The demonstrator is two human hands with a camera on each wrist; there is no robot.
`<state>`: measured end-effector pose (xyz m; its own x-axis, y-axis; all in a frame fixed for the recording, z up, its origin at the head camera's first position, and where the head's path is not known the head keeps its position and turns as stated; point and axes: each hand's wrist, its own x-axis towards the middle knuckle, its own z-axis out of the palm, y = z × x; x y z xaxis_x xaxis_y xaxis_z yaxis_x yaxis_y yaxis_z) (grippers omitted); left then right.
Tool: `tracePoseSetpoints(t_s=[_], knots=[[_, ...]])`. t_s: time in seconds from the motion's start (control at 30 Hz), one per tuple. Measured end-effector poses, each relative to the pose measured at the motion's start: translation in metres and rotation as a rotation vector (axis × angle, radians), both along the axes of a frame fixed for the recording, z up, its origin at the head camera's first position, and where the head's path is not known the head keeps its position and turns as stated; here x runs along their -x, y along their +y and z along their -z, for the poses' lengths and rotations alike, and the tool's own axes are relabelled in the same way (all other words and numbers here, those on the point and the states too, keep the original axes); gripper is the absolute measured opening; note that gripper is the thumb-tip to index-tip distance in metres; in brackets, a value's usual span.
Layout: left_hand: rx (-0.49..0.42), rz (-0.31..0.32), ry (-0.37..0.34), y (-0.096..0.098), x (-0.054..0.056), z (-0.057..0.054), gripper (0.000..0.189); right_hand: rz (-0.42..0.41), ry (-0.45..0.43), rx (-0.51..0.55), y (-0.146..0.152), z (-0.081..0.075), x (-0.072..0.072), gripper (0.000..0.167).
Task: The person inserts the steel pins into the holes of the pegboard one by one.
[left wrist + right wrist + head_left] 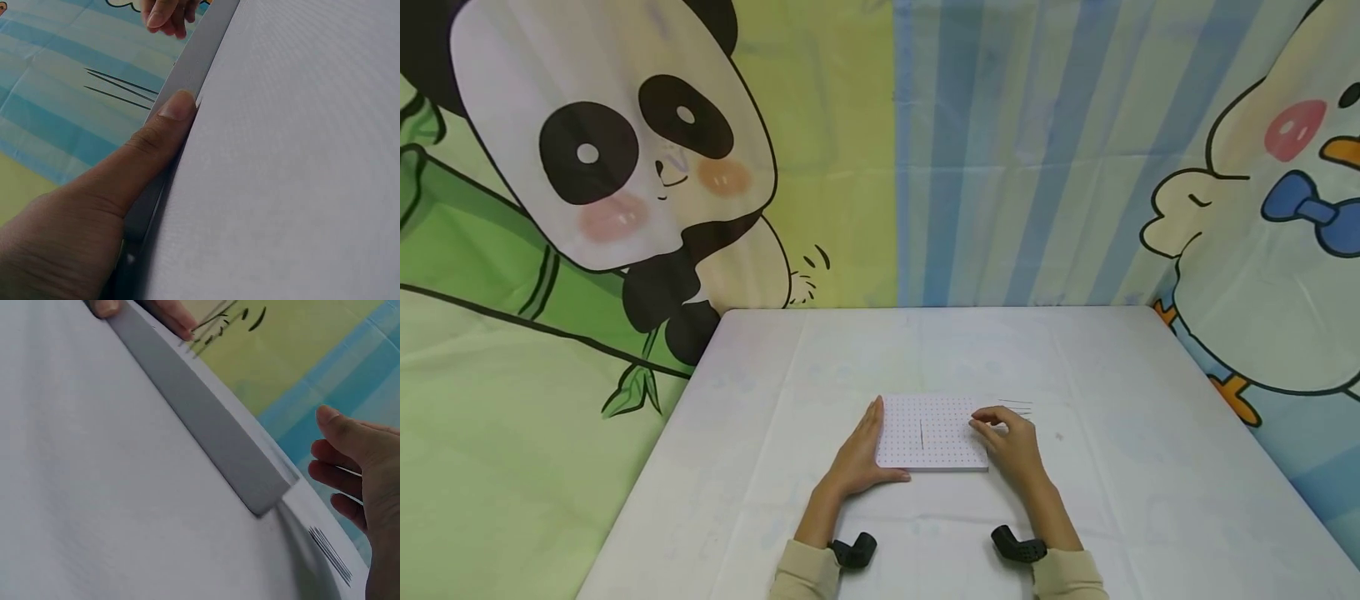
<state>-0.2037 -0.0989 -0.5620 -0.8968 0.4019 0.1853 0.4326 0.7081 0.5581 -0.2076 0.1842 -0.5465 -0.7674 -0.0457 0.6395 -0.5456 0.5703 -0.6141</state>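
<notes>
A white board (936, 454) with a grid of small holes lies flat on the table. Thin dark rods (119, 97) stand up from it; from the head, one thin dark line (922, 434) shows left of its middle. My left hand (861, 458) steadies the near left corner, straight fingers along the left side and thumb (147, 140) pressed against the front edge. Over the board's right side hovers my right hand (1011, 437), thumb and forefinger close together; whether a rod is between them is not visible. Several thin rods (330, 555) lie beside the board, near that hand.
White cloth covers the table (820, 358). Behind it hangs a backdrop printed with a panda (617, 158) and a white bird (1270, 283). Each wrist carries a black camera mount (1018, 546).
</notes>
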Motion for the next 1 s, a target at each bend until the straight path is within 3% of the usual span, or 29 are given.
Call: tracePoseSetpoints(t_s=[0.3, 0.5, 1.0], knots=[[-0.005, 0.000, -0.021, 0.000, -0.002, -0.001, 0.132, 0.129, -0.059, 0.011, 0.041, 0.007, 0.002, 0.013], [-0.005, -0.006, -0.027, 0.000, 0.001, -0.001, 0.132, 0.194, -0.102, -0.061, 0.049, 0.010, 0.003, 0.013], [-0.003, -0.010, -0.013, 0.001, 0.001, -0.002, 0.134, 0.193, -0.192, -0.130, 0.053, 0.013, 0.005, 0.008]])
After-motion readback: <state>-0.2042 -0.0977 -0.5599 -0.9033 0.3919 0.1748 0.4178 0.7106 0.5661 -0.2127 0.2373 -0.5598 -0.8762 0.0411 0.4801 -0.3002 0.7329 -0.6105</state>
